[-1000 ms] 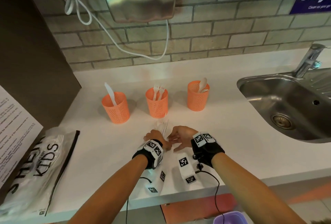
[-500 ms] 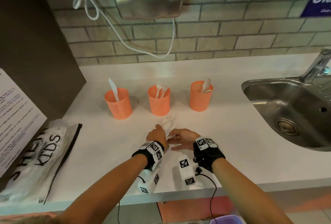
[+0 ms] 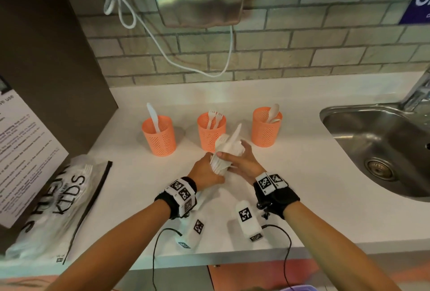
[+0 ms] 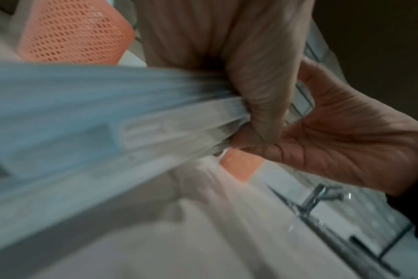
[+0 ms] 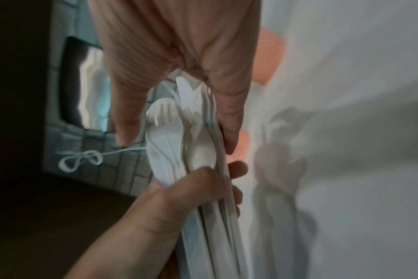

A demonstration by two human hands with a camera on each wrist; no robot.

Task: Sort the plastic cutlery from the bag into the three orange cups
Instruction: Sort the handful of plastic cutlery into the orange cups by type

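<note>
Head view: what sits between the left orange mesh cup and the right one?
The middle orange mesh cup holding two white plastic forks, seen in the head view.

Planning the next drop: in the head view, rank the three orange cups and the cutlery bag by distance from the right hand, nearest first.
From the right hand:
1. Middle orange mesh cup with forks, just beyond the fingers.
2. Right orange mesh cup with spoons, ahead and to the right.
3. Left orange mesh cup with a knife, across to the left.
4. Printed plastic cutlery bag, far left.

On the counter (image 3: 314,186) we find three cups in a row: left cup (image 3: 159,137) at 11 o'clock holding a knife (image 3: 153,117), middle cup (image 3: 210,133) at 12 holding two forks (image 3: 215,117), right cup (image 3: 265,128) at 1 holding spoons (image 3: 273,112). The bag (image 3: 53,209) lies at 9 o'clock, the sink (image 3: 381,151) at 3.
</note>
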